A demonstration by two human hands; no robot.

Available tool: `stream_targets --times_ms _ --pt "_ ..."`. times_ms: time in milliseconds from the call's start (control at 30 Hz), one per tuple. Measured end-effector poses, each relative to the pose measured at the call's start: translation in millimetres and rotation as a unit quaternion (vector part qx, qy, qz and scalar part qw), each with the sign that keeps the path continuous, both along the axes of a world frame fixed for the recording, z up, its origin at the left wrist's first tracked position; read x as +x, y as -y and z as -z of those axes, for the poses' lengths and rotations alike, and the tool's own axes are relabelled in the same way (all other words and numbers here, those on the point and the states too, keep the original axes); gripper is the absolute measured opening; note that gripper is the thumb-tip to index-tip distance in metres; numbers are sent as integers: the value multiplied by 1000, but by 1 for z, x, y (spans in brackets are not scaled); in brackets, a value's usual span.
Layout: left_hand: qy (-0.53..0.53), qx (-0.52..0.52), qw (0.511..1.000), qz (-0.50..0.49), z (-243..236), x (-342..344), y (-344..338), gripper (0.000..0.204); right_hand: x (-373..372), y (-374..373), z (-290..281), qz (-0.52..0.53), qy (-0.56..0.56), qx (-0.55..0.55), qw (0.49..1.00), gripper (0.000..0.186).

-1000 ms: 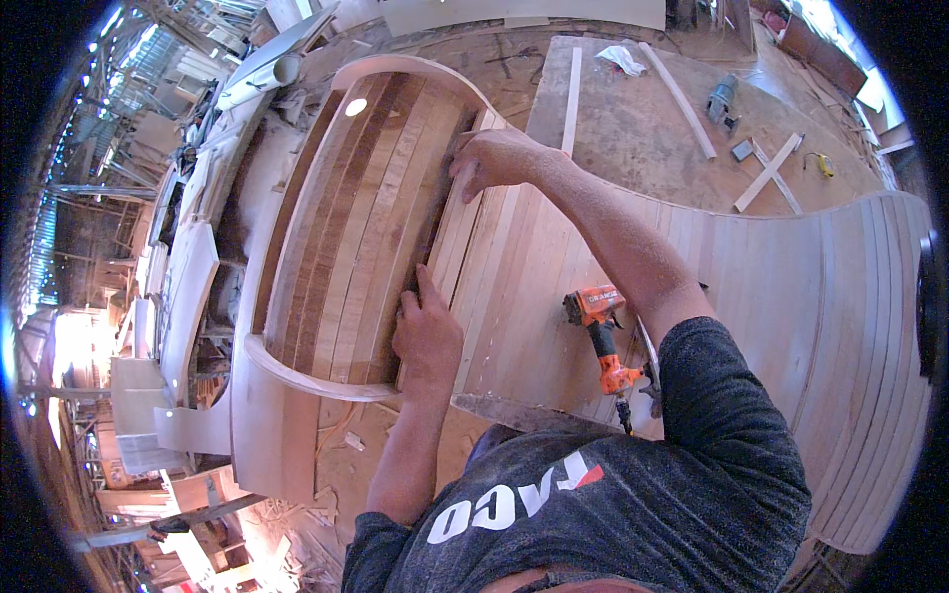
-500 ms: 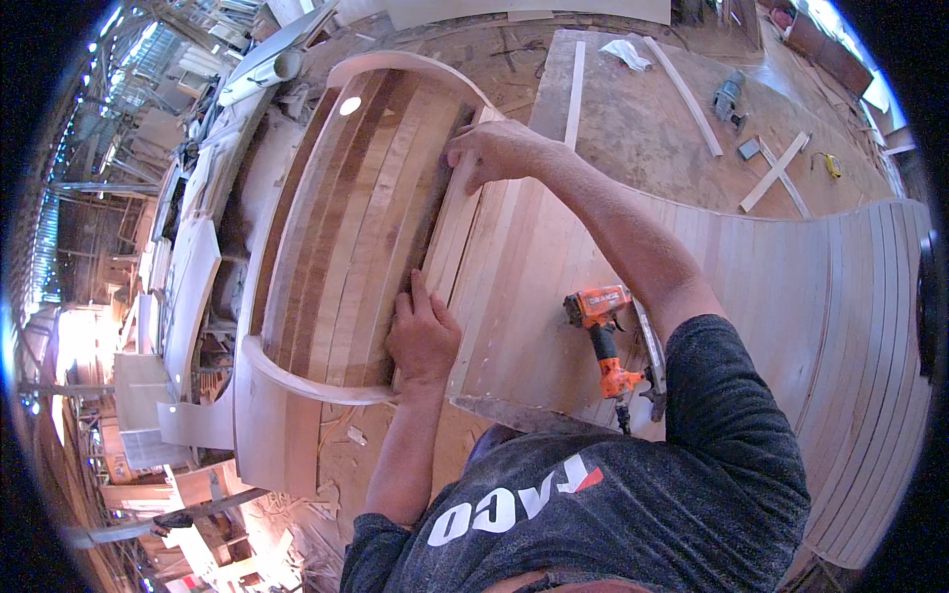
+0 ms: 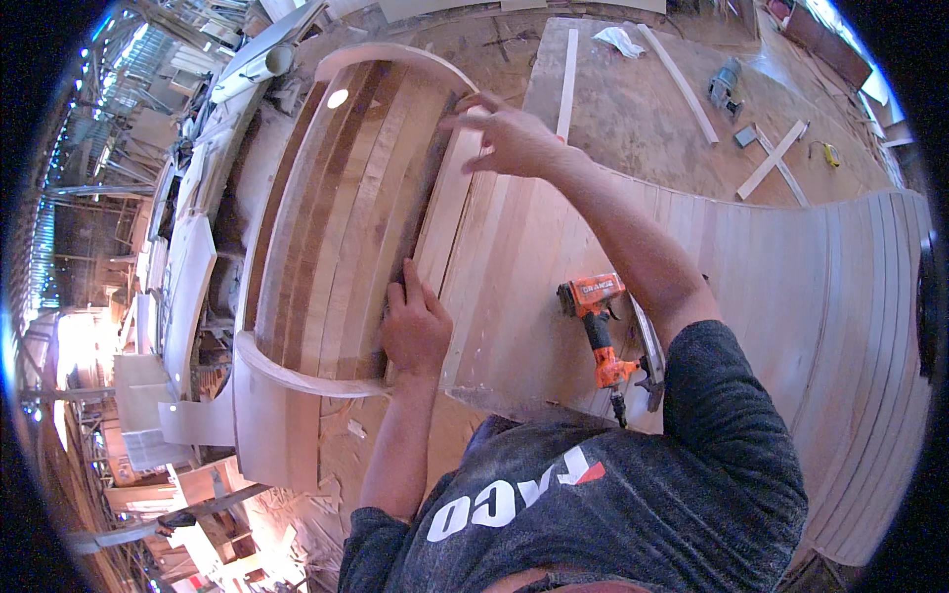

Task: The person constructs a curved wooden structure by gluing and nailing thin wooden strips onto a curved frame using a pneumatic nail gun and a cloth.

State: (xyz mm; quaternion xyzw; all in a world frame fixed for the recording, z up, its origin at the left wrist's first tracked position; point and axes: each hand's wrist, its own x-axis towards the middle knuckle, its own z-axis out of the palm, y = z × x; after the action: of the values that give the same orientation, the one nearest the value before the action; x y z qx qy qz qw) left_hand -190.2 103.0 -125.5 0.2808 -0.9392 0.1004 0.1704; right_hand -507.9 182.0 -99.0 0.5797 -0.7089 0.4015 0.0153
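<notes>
Presently: concave slatted section (image 3: 341, 222), narrow wooden slat (image 3: 444, 203) at its right edge

Left hand (image 3: 417, 326): index extended, others curled, at slat's near end; grip unclear. Slat: probably light, stiff, splintery; take both ends. Right hand (image 3: 509, 138): at far end, fingers spread, previously curled. Nail gun (image 3: 601, 341): on slatted panel (image 3: 534, 247).

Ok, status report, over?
Left grip at near end of wood strip. Right grip spread open at far end. Orange nailer on slatted surface, off the strip.

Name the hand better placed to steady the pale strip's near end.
Likely the left hand, by the near end of the pale strip; the right hand is by the far end.
</notes>
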Motion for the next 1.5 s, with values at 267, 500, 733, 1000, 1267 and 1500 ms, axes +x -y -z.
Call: stream_targets --times_ms 267,500,733,1000,1267,1500 --pt "23 21 1000 -3 -5 -3 -12 44 53 -183 37 365 250 68 894 27" --pt "3 9 1000 -5 -16 -9 -15 42 205 -234 90 315 196 293 881 45" --pt "11 32 999 -18 -22 -12 -14 44 227 -225 120 292 271 303 866 65" --pt "4 27 1000 -3 -13 -5 -8 45 175 -280 -5 252 398 250 846 98" --pt "4 35 999 -10 -12 -3 -11 44 67 -294 -73 266 370 104 884 49" --pt "-12 25 1000 3 -7 -7 -5 44 -85 -222 -73 256 244 75 932 28"
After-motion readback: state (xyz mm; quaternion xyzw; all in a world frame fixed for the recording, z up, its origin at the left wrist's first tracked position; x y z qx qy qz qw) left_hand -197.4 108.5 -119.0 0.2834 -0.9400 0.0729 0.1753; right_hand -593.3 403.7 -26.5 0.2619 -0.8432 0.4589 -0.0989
